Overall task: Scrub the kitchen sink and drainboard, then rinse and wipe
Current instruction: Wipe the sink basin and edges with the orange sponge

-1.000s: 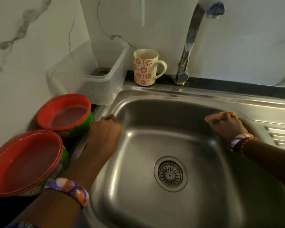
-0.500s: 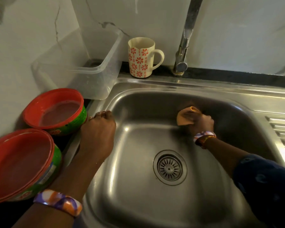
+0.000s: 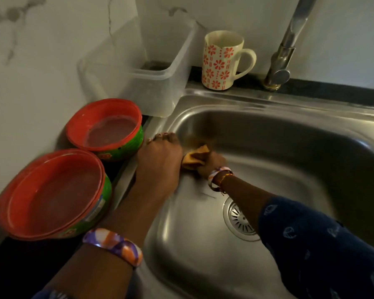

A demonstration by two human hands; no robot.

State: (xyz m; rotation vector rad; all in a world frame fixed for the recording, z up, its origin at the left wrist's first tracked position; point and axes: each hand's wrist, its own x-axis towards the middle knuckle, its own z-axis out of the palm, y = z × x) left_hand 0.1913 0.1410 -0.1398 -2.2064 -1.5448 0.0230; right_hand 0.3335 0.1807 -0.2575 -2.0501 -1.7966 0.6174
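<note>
The steel sink [image 3: 289,169] fills the right half of the view, with its drain [image 3: 238,219] partly under my right forearm. My right hand [image 3: 212,162] grips an orange scrub pad [image 3: 194,157] and presses it against the basin's left wall near the back corner. My left hand [image 3: 160,160] sits just left of it on the sink's left rim, fingers curled over the edge. The two hands nearly touch. The drainboard is out of view.
A flowered mug [image 3: 220,61] and the tap [image 3: 283,55] stand on the back ledge. A clear plastic tub [image 3: 143,83] sits at the back left corner. Two red-and-green bowls [image 3: 104,126] [image 3: 52,195] holding water stand on the counter to the left of the sink.
My right hand has swept the scrub pad from the basin's back right, across the back wall, to the left corner beside my left hand. My left hand stayed on the rim.
</note>
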